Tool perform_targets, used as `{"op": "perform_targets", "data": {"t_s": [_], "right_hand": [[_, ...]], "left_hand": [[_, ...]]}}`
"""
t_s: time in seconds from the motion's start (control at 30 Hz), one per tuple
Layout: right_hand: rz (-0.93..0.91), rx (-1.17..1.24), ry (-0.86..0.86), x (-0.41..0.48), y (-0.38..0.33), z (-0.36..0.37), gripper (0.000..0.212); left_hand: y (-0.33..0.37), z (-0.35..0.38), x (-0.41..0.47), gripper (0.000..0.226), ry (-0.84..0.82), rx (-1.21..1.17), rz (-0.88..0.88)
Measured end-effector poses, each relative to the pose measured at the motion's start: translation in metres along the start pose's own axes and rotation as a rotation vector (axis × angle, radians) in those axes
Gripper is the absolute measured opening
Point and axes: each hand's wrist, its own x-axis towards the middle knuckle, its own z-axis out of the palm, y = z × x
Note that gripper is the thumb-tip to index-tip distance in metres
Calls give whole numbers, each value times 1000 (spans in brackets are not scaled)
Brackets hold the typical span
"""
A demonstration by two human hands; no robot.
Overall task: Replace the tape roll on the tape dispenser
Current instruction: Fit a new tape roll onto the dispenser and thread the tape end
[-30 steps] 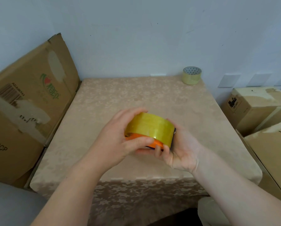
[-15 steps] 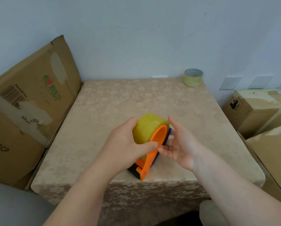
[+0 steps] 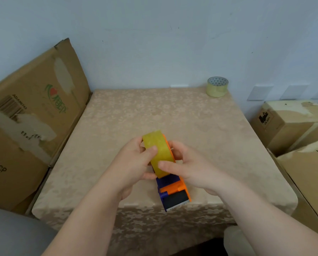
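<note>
Tape roll (image 3: 158,153), yellow, wide, held upright on edge between both hands over the near part of the table (image 3: 117,115). It is seated on, or against, the orange side plate of the tape dispenser (image 3: 174,191), whose blue and orange body and dark front end project toward the wearer below the hands. The left hand (image 3: 134,163) is closed around the roll's left face, with its thumb laid across the yellow band. The right hand (image 3: 189,167) is wrapped around the dispenser's far side, with its thumb pressed on the lower part of the band; both hands are thus grasping, neither released. Whether the roll is fully pushed home on its hub cannot be told, since the hub is hidden by the roll and the fingers. The step in hand is judged to be the mounting of the new roll. The next move is thought to call for the loose tape end to be found with a thumb, peeled and drawn down toward the dark front end, while the body is steadied by the other hand. A second roll (image 3: 217,86), pale and thinner, is set well beyond the right hand, at the table's far corner. Cardboard boxes (image 3: 34,117) are stacked beyond either hand.
</note>
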Motion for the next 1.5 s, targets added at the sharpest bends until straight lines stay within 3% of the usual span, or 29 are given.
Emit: {"op": "perform_targets", "data": {"t_s": [0.07,0.17,0.53,0.8,0.97,1.1,1.27,1.5], "right_hand": [[10,12,-4,0,3,3,28],[-9,37,-30,-2,3,9,38],[-119,-114,-78,-3,-3,14,41],[-119,-97,-88,-4,1,18,41],[-67,31,-49,2,5,10,37],[-45,151,-27,6,5,-1,18],[7,278,-33,5,5,0,23],[78,231,-124,0,3,-2,32]], "left_hand": [[-1,1,2,26,77,100,20],[-3,-5,8,52,182,273,106],[3,-25,7,19,476,679,450],[1,-20,4,18,485,1008,581],[-2,-14,8,18,382,803,689],[-1,-13,7,14,270,427,590],[-2,-12,8,4,124,132,480],[-4,-6,12,31,228,11,421]]}}
